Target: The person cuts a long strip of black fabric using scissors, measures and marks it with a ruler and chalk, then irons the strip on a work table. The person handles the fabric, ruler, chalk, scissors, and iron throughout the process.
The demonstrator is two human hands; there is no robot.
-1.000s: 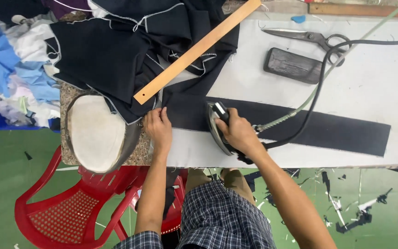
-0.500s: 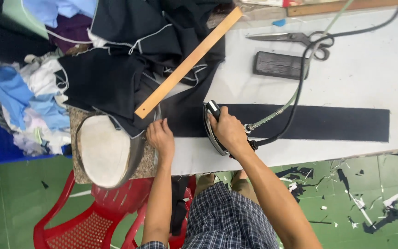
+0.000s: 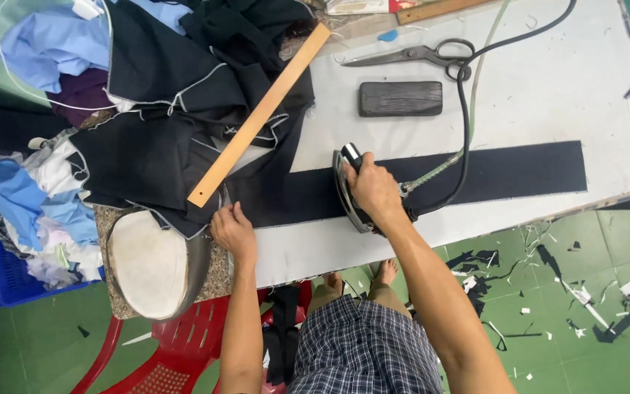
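Iron [image 3: 349, 191] sits on a long dark fabric strip [image 3: 519, 171] across the white surface [image 3: 570, 95], gripped by the right hand [image 3: 375, 188]. Left hand [image 3: 233, 232] lies flat, fingers together, on the strip's left end. Far side: one scissors [image 3: 417, 54], one dark block [image 3: 400, 98], one wooden ruler [image 3: 260, 115] on piled dark cloth. At left, a blue crate [image 3: 5, 273] holds fabric scraps.

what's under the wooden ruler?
The wooden ruler lies on a heap of dark fabric, its far end reaching the white table. Whatever lies beneath the heap is covered.
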